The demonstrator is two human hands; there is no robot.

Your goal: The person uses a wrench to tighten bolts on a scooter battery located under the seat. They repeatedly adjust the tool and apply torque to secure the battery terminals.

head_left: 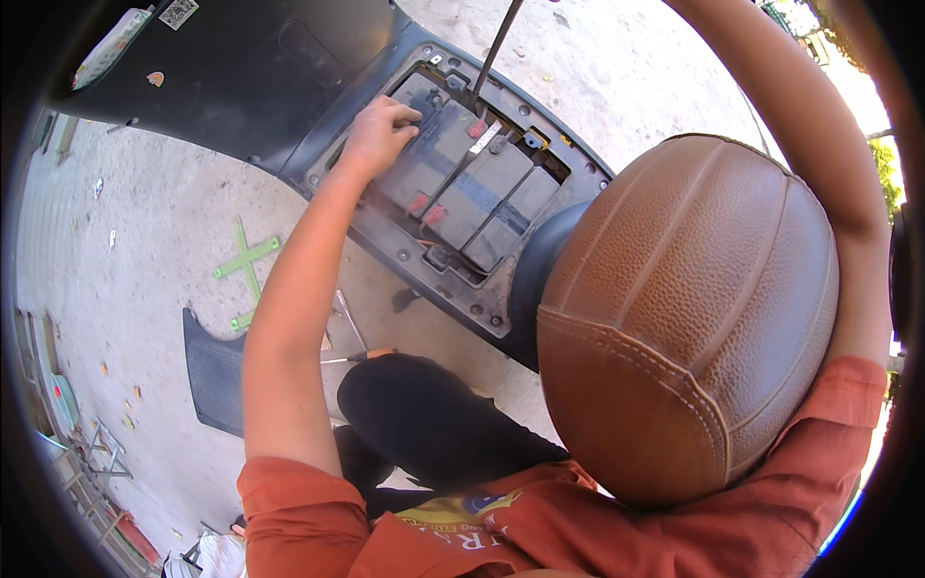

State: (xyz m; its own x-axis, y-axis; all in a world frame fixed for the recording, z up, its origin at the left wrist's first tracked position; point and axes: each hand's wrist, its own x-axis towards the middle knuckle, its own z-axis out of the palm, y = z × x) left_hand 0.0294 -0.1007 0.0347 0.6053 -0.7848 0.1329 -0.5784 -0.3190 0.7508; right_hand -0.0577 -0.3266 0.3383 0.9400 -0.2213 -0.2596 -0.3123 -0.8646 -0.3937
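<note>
Batteries (441, 159) sit beside the brown seat (694, 250) in an open bay (434, 277), the left hand (379, 138) over their edge with fingers half curled, gripping nothing I can see, a dark rod (496, 48) beyond, and the right hand's fingers out of my view.

Pale ground (159, 231) lies in bright daylight; green foliage (884, 173) edges the right.
</note>
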